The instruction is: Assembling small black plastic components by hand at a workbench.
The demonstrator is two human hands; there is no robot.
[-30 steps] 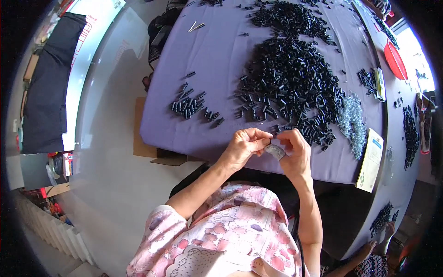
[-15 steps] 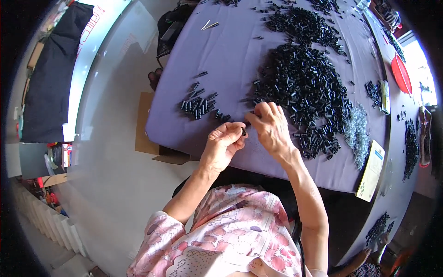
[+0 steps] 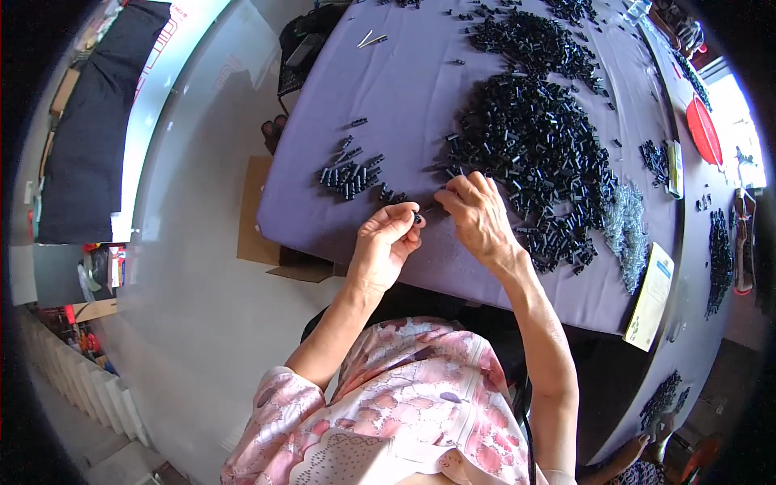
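My left hand (image 3: 388,242) is above the near edge of the purple-covered table (image 3: 396,97), pinching a small black cylindrical piece (image 3: 417,217) between thumb and fingers. To its right, my right hand (image 3: 480,217) is closed with its fingertips together; what they hold, if anything, I cannot make out. The right fingers are at the left edge of a big heap of loose black cylindrical pieces (image 3: 529,145). Just beyond my left hand lies a smaller cluster of longer black pieces (image 3: 349,179), with a few short ones (image 3: 391,195) beside it.
Small clear or silvery pieces (image 3: 627,234) lie right of the heap, near a pale yellow booklet (image 3: 649,297). Farther off are another black heap (image 3: 529,44) and thin sticks (image 3: 372,40). A red basin (image 3: 703,131) sits at right. Another person's hand (image 3: 636,446) shows lower right.
My hands have drawn a little apart. The left has shifted slightly left and away with the black piece; the right has moved only a little.
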